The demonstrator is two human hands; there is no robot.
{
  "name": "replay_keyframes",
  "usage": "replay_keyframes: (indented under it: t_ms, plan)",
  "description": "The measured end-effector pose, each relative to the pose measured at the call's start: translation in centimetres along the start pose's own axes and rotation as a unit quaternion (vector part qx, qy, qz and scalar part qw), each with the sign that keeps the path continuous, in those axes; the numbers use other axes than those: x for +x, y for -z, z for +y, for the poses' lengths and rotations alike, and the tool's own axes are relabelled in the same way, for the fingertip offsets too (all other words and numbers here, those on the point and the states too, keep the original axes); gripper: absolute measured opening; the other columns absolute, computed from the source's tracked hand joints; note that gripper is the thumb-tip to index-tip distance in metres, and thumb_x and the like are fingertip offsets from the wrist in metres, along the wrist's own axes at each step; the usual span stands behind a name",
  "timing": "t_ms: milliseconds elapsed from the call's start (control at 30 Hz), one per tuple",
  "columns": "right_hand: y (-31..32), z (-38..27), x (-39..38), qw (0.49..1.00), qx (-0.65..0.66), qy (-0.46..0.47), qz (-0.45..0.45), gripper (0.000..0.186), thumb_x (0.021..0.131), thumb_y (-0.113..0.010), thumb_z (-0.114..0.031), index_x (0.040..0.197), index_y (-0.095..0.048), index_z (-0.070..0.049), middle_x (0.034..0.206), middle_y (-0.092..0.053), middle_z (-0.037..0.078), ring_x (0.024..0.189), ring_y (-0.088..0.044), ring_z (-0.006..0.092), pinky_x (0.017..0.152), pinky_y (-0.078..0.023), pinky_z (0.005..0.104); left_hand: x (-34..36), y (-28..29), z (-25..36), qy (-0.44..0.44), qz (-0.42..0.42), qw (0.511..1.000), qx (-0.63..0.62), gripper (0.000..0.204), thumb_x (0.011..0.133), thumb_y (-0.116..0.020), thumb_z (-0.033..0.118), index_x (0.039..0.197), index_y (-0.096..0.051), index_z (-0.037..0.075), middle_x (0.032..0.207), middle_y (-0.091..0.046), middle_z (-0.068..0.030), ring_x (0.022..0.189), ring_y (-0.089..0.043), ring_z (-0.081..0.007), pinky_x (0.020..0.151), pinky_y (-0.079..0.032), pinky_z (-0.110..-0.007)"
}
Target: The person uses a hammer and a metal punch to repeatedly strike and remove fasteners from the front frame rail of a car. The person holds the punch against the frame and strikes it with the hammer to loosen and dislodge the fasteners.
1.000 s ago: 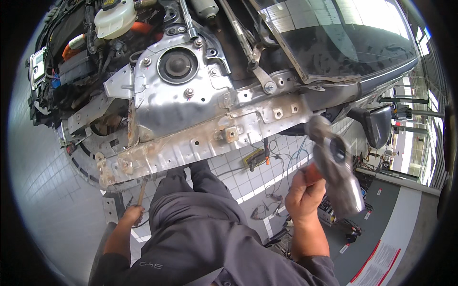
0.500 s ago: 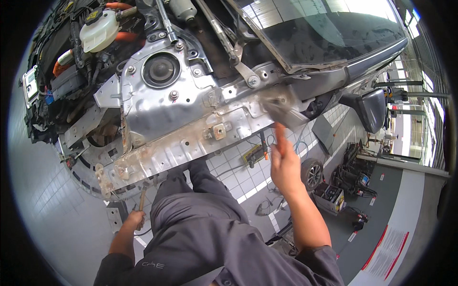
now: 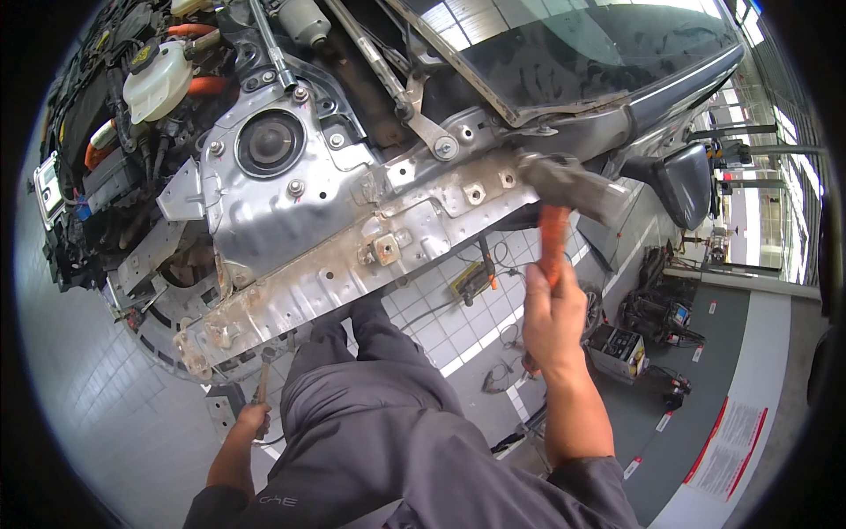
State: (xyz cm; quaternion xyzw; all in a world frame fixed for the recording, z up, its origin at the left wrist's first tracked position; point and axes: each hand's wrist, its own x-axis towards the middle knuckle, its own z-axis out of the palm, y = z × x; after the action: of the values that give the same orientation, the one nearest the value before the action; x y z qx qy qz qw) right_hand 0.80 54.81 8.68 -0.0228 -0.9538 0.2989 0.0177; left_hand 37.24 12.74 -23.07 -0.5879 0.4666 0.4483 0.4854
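My right hand (image 3: 555, 319) is closed round the orange handle of a hammer (image 3: 553, 240). Its heavy grey head, smeared by motion, is in front of the right end of the bare metal side rail (image 3: 304, 298) of a car body. Whether head and rail touch, I cannot tell. Down at the lower left, my left hand (image 3: 255, 420) grips a second hammer-like tool (image 3: 263, 385) by its wooden handle, head up, below the rail's near edge. Beyond the rail rises the silver strut tower (image 3: 242, 207), with a round mount and several nuts.
A coolant reservoir (image 3: 159, 84) and orange cables fill the engine bay at upper left. The windscreen (image 3: 590, 70) and door mirror (image 3: 677, 185) are on the right. A yellow-green tool box (image 3: 471, 278), cables and a machine (image 3: 617, 353) stand on the tiled floor.
My right hand and the orange-handled hammer have moved right, uncovering holes near the rail's right end. The car has shifted slightly left in view. My left hand keeps its grip low down.
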Motion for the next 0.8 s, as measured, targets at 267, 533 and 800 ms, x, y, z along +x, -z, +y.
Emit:
replay_keyframes:
  t_ms: [267,533,800]
  plan:
    - [-3.5,3.6,-0.3,0.989,-0.063,-0.11,-0.071,0.026,0.096,-0.057,-0.016,0.113,-0.058,0.004,0.084,-0.065,0.023,0.076,-0.066,0.0277,0.073,-0.051,0.0362,2.1,-0.8,1.3,-0.059,0.0,0.998,-0.011,0.022,0.085,-0.062,0.024,0.075,-0.055,0.006,0.061,-0.051,-0.0064,0.049,-0.05,-0.0215,0.044,-0.04,-0.037]
    - [-3.4,4.4,-1.3,0.987,-0.083,-0.094,-0.098,0.02,0.095,-0.059,-0.018,0.105,-0.055,-0.001,0.074,-0.064,0.02,0.071,-0.067,0.0385,0.065,-0.05,0.0419,3.7,-0.7,0.4,-0.037,-0.008,0.999,-0.017,0.022,0.087,-0.061,0.024,0.081,-0.056,0.003,0.064,-0.052,-0.0074,0.05,-0.051,-0.0216,0.045,-0.042,-0.038]
    - [-4.0,5.0,-1.4,0.996,-0.034,-0.05,-0.06,0.022,0.095,-0.06,-0.021,0.097,-0.055,0.0,0.072,-0.062,0.023,0.07,-0.063,0.0446,0.063,-0.049,0.0456,3.7,0.2,-0.3,-0.02,-0.003,1.0,-0.016,0.024,0.086,-0.061,0.026,0.077,-0.053,0.005,0.061,-0.049,-0.0065,0.048,-0.048,-0.0212,0.042,-0.037,-0.038]
